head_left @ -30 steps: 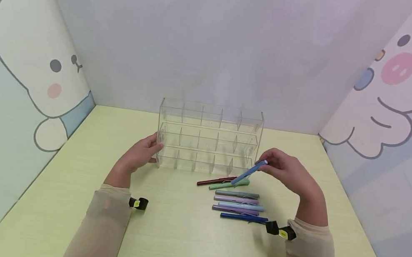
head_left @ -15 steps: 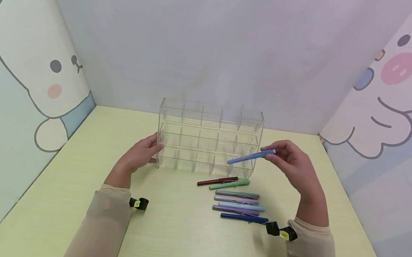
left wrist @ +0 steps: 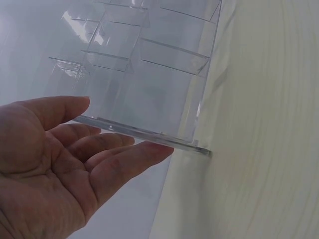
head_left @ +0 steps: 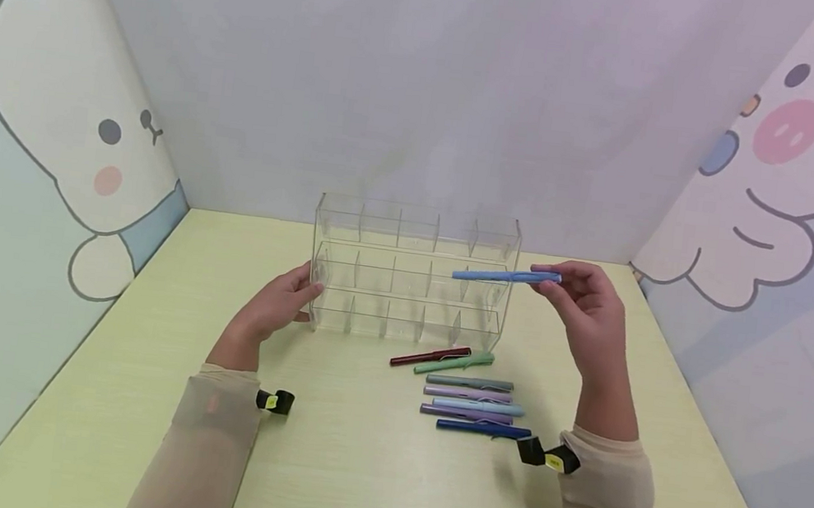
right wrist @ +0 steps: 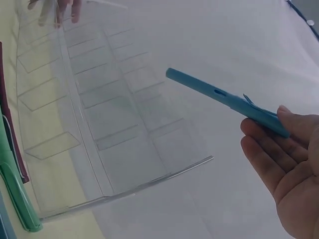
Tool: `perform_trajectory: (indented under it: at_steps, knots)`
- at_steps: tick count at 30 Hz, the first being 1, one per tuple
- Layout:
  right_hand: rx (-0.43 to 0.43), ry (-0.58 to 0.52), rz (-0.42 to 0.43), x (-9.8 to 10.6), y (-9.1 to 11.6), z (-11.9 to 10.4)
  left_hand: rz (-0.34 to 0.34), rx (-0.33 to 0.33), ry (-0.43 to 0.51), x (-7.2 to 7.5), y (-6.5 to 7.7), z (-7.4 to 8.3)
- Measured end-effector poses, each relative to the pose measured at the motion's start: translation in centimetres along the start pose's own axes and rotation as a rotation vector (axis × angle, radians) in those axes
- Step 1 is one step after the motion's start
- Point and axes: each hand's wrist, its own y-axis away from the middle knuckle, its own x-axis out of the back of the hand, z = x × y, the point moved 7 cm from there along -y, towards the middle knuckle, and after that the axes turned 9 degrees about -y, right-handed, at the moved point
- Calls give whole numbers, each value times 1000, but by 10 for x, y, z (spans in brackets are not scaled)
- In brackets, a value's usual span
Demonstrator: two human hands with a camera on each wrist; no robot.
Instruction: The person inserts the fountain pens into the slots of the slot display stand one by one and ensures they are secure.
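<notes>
A clear acrylic display rack [head_left: 410, 275] with three stepped tiers of compartments stands on the table. My left hand [head_left: 282, 305] holds its left side panel; in the left wrist view the thumb [left wrist: 67, 109] lies at the front edge, with the fingers against the panel's outer face. My right hand [head_left: 590, 306] pinches a light blue pen [head_left: 501, 275] by its capped, clipped end. The pen points left, nearly level, before the right part of the middle tier and apart from the rack in the right wrist view.
A dark red pen [head_left: 429, 356] and a green pen [head_left: 455, 363] lie before the rack. Nearer lies a row of grey-green, lilac, pale blue, purple and dark blue [head_left: 481, 428] pens. Patterned panels [head_left: 767, 159] flank the table, with a plain wall behind.
My right hand has risen with the light blue pen and swung it from a steep slant to nearly level. My left hand stays on the rack.
</notes>
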Motion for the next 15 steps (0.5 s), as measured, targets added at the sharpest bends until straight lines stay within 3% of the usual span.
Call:
perform_trajectory:
  at_steps: [9,15]
  knots:
    - [82,-228,142,1,-3,5,4,6,-7,1,1,2]
    - [139,-293,201,1,-2,7,3,10,-11,0,2,3]
